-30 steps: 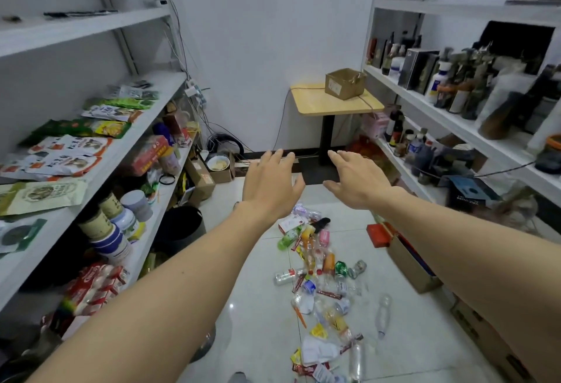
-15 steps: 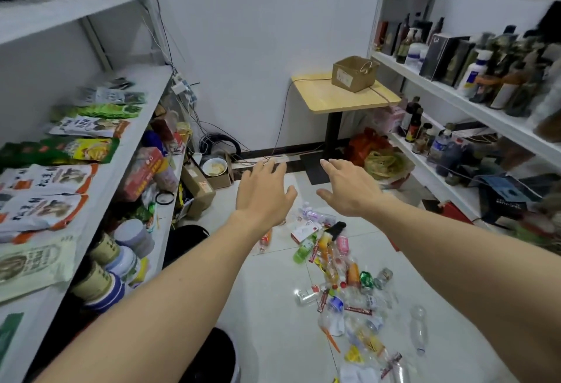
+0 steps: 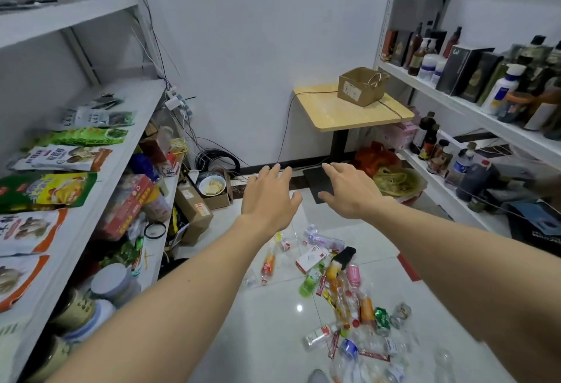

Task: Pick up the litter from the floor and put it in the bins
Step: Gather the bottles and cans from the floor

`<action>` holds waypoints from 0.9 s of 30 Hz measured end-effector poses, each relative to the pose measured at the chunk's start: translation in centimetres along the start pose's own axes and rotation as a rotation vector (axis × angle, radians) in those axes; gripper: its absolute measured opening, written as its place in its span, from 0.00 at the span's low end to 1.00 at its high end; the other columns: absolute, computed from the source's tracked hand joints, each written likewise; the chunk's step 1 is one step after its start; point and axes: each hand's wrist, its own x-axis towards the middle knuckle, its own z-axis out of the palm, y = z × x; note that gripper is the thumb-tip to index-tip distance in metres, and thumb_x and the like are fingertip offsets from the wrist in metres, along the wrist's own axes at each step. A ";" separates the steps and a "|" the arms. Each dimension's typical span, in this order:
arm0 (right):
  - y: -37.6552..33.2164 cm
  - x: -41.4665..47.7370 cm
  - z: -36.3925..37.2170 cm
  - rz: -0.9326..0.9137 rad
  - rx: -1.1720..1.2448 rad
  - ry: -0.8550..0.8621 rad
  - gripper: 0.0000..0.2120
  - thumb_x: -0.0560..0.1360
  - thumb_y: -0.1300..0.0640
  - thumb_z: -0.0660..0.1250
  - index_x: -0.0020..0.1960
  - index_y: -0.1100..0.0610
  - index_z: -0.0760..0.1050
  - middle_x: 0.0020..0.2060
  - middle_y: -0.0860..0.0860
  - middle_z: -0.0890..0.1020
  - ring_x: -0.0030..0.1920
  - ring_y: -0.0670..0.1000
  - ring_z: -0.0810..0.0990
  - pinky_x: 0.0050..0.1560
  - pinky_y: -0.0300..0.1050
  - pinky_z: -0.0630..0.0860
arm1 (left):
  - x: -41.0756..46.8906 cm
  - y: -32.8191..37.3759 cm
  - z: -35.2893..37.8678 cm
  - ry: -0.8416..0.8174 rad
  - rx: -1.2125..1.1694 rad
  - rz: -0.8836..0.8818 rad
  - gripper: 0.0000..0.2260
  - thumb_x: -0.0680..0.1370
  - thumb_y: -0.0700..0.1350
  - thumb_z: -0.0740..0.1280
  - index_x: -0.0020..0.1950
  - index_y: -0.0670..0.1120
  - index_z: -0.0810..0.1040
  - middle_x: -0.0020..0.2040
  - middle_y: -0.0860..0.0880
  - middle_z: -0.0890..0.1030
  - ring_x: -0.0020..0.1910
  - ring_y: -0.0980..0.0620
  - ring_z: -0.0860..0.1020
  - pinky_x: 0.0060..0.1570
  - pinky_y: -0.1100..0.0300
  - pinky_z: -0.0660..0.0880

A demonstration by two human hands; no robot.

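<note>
The left hand (image 3: 268, 197) is held out palm down, with its fingers straight and slightly spread and nothing gripped. The right hand (image 3: 349, 191) is held just beside it in the same manner, fingers extended and apart, nothing held. A narrow gap is seen between the two hands, and nothing is touched by either. Both bare forearms are stretched forward from the lower corners of the view.

Beneath and between the forearms, the litter (image 3: 343, 300) is seen scattered on the glossy white tiled floor (image 3: 267, 337). It is made up mostly of plastic bottles and wrappers lying on their sides. At its far edge an orange-labelled bottle (image 3: 268, 264) is found a little apart from the rest, under the left wrist. A white and red carton (image 3: 311, 259) lies next to a black object (image 3: 344, 256). Nearer the person, a green bottle (image 3: 309, 282), a pink bottle (image 3: 353, 274) and a crushed green can (image 3: 382, 320) can be made out among clear bottles.

Beyond the hands, a small wooden table (image 3: 334, 115) is set against the white wall, and a brown cardboard box (image 3: 361, 86) is placed on it. The left shelves (image 3: 100, 151) are loaded with snack packets (image 3: 63, 158), jars and boxes. The right shelves (image 3: 449, 100) are lined with dark bottles and cartons. Cables are coiled on the floor by the wall, beside a bowl set in a box
</note>
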 end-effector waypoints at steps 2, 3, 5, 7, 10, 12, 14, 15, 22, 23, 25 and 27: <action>1.4 3.2 0.5 -0.001 0.007 -0.002 0.32 0.78 0.45 0.63 0.77 0.55 0.57 0.72 0.54 0.67 0.72 0.56 0.64 0.68 0.52 0.67 | 3.5 0.0 1.1 -0.006 0.014 0.000 0.25 0.81 0.56 0.55 0.76 0.47 0.61 0.74 0.46 0.66 0.73 0.46 0.62 0.69 0.49 0.62; 2.2 4.9 0.8 0.000 0.009 -0.004 0.32 0.78 0.45 0.63 0.77 0.55 0.57 0.73 0.54 0.66 0.73 0.56 0.64 0.69 0.52 0.66 | 5.3 0.1 1.7 -0.010 0.018 -0.001 0.25 0.81 0.56 0.55 0.76 0.47 0.61 0.74 0.46 0.67 0.73 0.46 0.63 0.68 0.49 0.63; 3.7 8.0 1.2 0.008 0.016 -0.022 0.33 0.78 0.45 0.63 0.77 0.55 0.56 0.74 0.54 0.65 0.73 0.55 0.62 0.69 0.51 0.65 | 8.8 0.3 2.8 -0.023 0.019 0.000 0.25 0.81 0.56 0.55 0.76 0.47 0.62 0.73 0.46 0.67 0.72 0.46 0.63 0.68 0.49 0.63; 5.2 10.9 1.9 0.017 0.017 -0.034 0.33 0.78 0.45 0.62 0.77 0.55 0.55 0.73 0.54 0.65 0.73 0.55 0.63 0.69 0.51 0.65 | 11.8 0.6 4.0 -0.025 0.018 0.002 0.25 0.81 0.55 0.55 0.76 0.47 0.61 0.74 0.46 0.66 0.73 0.47 0.62 0.69 0.49 0.62; 7.1 14.4 3.1 0.026 0.024 -0.067 0.32 0.78 0.46 0.62 0.77 0.56 0.55 0.73 0.54 0.65 0.73 0.55 0.62 0.69 0.51 0.64 | 15.6 0.7 5.8 -0.023 -0.009 0.021 0.25 0.81 0.55 0.55 0.76 0.47 0.61 0.76 0.45 0.63 0.75 0.47 0.59 0.71 0.51 0.58; 8.0 16.4 4.1 0.031 0.026 -0.103 0.33 0.78 0.46 0.62 0.77 0.57 0.55 0.74 0.54 0.64 0.74 0.55 0.61 0.70 0.52 0.63 | 17.6 0.5 6.9 -0.032 -0.025 0.025 0.25 0.81 0.55 0.55 0.76 0.47 0.60 0.76 0.45 0.62 0.76 0.46 0.57 0.72 0.51 0.56; 8.5 18.5 5.2 0.049 0.035 -0.131 0.33 0.78 0.46 0.63 0.77 0.56 0.56 0.74 0.54 0.65 0.74 0.56 0.62 0.70 0.52 0.64 | 19.7 -0.1 8.2 -0.055 -0.038 0.017 0.25 0.81 0.55 0.55 0.76 0.47 0.60 0.77 0.45 0.61 0.76 0.46 0.56 0.72 0.52 0.56; 8.6 19.6 5.8 0.059 0.040 -0.141 0.32 0.78 0.46 0.63 0.77 0.56 0.56 0.73 0.54 0.65 0.73 0.56 0.62 0.69 0.52 0.65 | 20.8 -0.6 9.0 -0.067 -0.033 0.015 0.25 0.81 0.55 0.55 0.76 0.47 0.60 0.76 0.45 0.62 0.76 0.46 0.57 0.71 0.52 0.57; 9.0 27.2 10.7 0.140 0.073 -0.214 0.32 0.78 0.47 0.63 0.76 0.56 0.57 0.71 0.53 0.68 0.71 0.57 0.66 0.67 0.53 0.68 | 28.4 -5.1 15.2 -0.149 -0.051 0.054 0.26 0.81 0.56 0.55 0.76 0.47 0.61 0.74 0.46 0.65 0.74 0.47 0.60 0.69 0.49 0.63; 9.0 28.3 11.8 0.157 0.075 -0.220 0.31 0.78 0.47 0.63 0.76 0.56 0.57 0.71 0.53 0.68 0.71 0.57 0.66 0.67 0.53 0.68 | 29.4 -5.6 16.4 -0.158 -0.055 0.062 0.26 0.81 0.57 0.55 0.76 0.48 0.60 0.75 0.46 0.65 0.74 0.47 0.60 0.70 0.49 0.62; 9.0 30.4 14.7 0.172 0.085 -0.237 0.32 0.78 0.47 0.64 0.76 0.56 0.57 0.72 0.53 0.67 0.71 0.56 0.65 0.68 0.52 0.68 | 31.2 -6.6 19.1 -0.181 -0.077 0.059 0.26 0.81 0.57 0.54 0.77 0.48 0.58 0.76 0.46 0.62 0.76 0.46 0.57 0.72 0.49 0.58; 9.0 31.8 17.9 0.174 0.098 -0.266 0.32 0.78 0.47 0.63 0.77 0.55 0.55 0.74 0.53 0.65 0.73 0.55 0.63 0.69 0.51 0.66 | 32.2 -7.4 22.2 -0.215 -0.095 0.043 0.26 0.82 0.57 0.54 0.78 0.49 0.57 0.77 0.45 0.60 0.77 0.46 0.55 0.73 0.49 0.56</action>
